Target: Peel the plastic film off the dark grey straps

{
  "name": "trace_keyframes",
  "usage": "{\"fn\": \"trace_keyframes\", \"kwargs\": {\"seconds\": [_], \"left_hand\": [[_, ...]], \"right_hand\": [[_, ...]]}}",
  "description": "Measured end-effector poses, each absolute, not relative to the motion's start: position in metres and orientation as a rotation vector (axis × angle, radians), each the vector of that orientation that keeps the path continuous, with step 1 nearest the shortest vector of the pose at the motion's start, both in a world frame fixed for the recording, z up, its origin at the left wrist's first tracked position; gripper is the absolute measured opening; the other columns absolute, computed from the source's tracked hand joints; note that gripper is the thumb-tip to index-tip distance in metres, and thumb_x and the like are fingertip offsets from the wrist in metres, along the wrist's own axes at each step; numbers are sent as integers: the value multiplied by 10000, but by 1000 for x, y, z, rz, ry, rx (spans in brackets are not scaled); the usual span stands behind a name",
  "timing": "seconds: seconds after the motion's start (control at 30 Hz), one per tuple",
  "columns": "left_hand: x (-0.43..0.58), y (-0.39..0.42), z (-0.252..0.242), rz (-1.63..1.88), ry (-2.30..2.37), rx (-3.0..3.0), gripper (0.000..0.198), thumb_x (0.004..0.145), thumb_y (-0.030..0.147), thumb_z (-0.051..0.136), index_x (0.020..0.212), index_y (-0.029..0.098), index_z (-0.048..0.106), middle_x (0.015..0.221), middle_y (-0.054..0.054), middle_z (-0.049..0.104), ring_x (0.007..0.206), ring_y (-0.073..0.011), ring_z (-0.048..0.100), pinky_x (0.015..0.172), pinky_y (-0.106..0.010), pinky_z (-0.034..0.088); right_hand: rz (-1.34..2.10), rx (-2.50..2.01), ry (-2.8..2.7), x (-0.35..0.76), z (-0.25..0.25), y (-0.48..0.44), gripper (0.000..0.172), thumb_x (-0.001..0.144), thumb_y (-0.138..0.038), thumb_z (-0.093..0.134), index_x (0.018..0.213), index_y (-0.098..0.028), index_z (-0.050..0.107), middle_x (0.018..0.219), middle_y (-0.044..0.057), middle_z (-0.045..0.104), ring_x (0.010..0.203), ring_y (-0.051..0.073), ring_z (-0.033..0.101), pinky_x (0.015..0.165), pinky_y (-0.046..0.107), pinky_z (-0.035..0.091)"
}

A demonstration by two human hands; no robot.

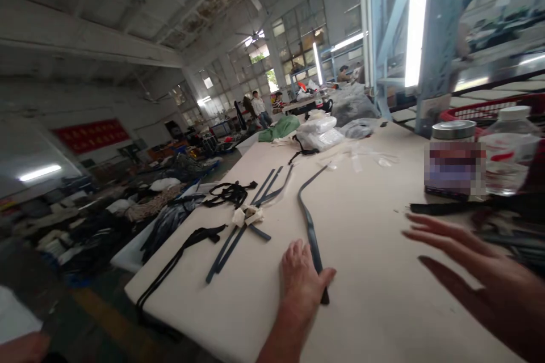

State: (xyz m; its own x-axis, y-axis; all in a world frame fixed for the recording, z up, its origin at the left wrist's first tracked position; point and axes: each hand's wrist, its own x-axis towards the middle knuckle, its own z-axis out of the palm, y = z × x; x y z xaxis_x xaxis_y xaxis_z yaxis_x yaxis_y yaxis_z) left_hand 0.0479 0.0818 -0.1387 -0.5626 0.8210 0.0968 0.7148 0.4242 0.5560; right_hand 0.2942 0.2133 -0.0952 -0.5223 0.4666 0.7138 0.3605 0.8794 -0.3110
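My left hand (303, 275) lies flat on the cream worktable (374, 295), fingers stretched out, pressing the near end of a long dark strap (310, 221) that curves away across the table. My right hand (464, 261) hovers open above the table at the right, fingers spread, holding nothing. It is close to a pile of dark straps (506, 221) at the right edge.
Several more dark straps (251, 204) and black cords (227, 193) with a wad of white cloth (247, 215) lie to the left. A jar (455, 159) and a plastic bottle (511, 147) stand at right. Bags (319, 131) lie farther back. People stand in the distance (259, 106).
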Motion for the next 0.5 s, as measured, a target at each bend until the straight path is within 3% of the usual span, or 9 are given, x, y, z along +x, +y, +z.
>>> {"fn": "trace_keyframes", "kwargs": {"seconds": [0.07, 0.17, 0.23, 0.33, 0.4, 0.5], "left_hand": [[40, 85, -156, 731, 2504, 1382, 665, 748, 420, 656, 1303, 79, 522, 1460, -212, 424, 1389, -368, 283, 1172, -523, 156], [44, 85, -161, 833, 2434, 1509, 386, 760, 282, 637, 1125, 156, 627, 1268, -139, 603, 1250, -310, 443, 1106, -468, 290], [49, 85, -158, 879, 2395, 1548, 246, 761, 209, 608, 1002, 176, 641, 1100, -107, 662, 1095, -278, 527, 996, -440, 383], [50, 82, -152, 856, 2336, 1606, 156, 795, 182, 544, 915, 169, 642, 969, -111, 678, 957, -269, 564, 870, -430, 421], [47, 79, -150, 836, 2268, 1679, 128, 792, 180, 557, 876, 183, 654, 923, -92, 688, 916, -251, 579, 833, -398, 426], [29, 83, -145, 844, 2061, 1758, 89, 801, 273, 609, 805, 227, 685, 835, -18, 711, 830, -176, 617, 778, -292, 456]], "right_hand": [[265, -451, -2284, 251, -111, 197, 307, 975, -358, 389, 1246, -341, 534, 1381, 55, 488, 1137, 221, 586, 885, 360, 547], [350, -348, -2400, 204, -140, 187, 405, 957, -165, 323, 1275, -277, 547, 1412, 76, 462, 1168, 208, 567, 929, 365, 530], [325, -280, -2497, 187, -158, 193, 482, 917, -104, 344, 1327, -281, 526, 1447, 71, 423, 1243, 225, 504, 1006, 424, 473], [332, -182, -2646, 180, -177, 206, 491, 904, -132, 433, 1366, -285, 498, 1438, 70, 439, 1313, 258, 425, 1086, 499, 367], [393, -145, -2703, 183, -181, 211, 420, 911, -168, 476, 1314, -270, 541, 1338, 72, 540, 1268, 258, 472, 1115, 524, 303], [446, -187, -2724, 188, -179, 208, 206, 908, -135, 480, 974, -224, 654, 972, 29, 650, 953, 197, 621, 1133, 537, 221]]}}
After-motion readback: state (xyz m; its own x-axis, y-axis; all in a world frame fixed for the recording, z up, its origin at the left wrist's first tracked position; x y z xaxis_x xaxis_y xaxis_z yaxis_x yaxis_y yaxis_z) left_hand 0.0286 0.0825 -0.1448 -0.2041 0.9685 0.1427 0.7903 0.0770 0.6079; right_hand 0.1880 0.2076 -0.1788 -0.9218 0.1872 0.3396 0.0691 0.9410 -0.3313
